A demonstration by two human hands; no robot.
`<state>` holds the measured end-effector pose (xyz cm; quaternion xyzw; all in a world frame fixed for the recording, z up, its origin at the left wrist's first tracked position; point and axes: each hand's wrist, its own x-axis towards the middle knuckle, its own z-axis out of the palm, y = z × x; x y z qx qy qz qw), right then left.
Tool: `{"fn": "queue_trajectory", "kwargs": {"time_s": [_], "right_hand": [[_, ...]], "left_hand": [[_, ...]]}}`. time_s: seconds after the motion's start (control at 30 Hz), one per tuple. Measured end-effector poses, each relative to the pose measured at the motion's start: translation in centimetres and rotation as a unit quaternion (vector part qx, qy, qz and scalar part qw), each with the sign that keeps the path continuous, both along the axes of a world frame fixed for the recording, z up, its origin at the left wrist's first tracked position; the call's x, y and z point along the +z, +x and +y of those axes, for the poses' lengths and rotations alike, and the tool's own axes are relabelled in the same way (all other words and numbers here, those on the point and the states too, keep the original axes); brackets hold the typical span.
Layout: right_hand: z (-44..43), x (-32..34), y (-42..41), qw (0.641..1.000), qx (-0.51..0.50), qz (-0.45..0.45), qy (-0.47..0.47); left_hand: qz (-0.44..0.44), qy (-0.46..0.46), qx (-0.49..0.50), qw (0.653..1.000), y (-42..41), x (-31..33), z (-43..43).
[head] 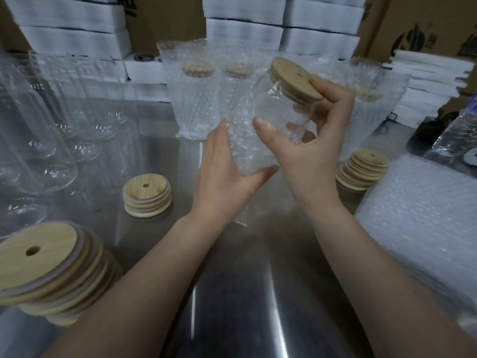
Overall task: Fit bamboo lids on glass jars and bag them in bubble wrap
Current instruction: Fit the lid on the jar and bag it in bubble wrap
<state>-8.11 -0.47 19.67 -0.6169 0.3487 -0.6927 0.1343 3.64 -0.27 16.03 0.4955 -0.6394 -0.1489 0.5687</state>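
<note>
My right hand [309, 148] grips a clear glass jar [276, 109] near its top, tilted, with a round bamboo lid [294, 78] fitted on it. The jar's lower part sits inside a bubble wrap bag [242, 151], which my left hand [227, 166] holds from the left side above the metal table [232, 280]. Two bagged jars [196, 99] with lids stand upright behind. Bare glass jars [51, 120] stand at the left.
Stacks of bamboo lids lie at the front left [51, 270], centre left [147, 197] and right [364, 169]. A pile of flat bubble wrap bags [423, 218] lies at the right. White foam boxes [245, 29] and cardboard line the back.
</note>
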Motion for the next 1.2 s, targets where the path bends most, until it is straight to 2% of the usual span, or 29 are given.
{"fn": "queue_trajectory", "kwargs": {"time_s": [0.3, 0.63, 1.2], "right_hand": [[0.08, -0.16, 0.36, 0.998, 0.02, 0.054, 0.031], [-0.06, -0.16, 0.55, 0.994, 0.025, 0.088, 0.059], [0.05, 0.19, 0.63, 0.989, 0.058, 0.095, 0.097]], "left_hand": [[0.094, -0.008, -0.023, 0.995, -0.17, 0.76, 0.64], [0.139, -0.002, -0.045, 0.989, -0.07, 1.01, 0.8], [0.206, 0.008, -0.087, 0.975, 0.45, 0.97, 0.32]]}}
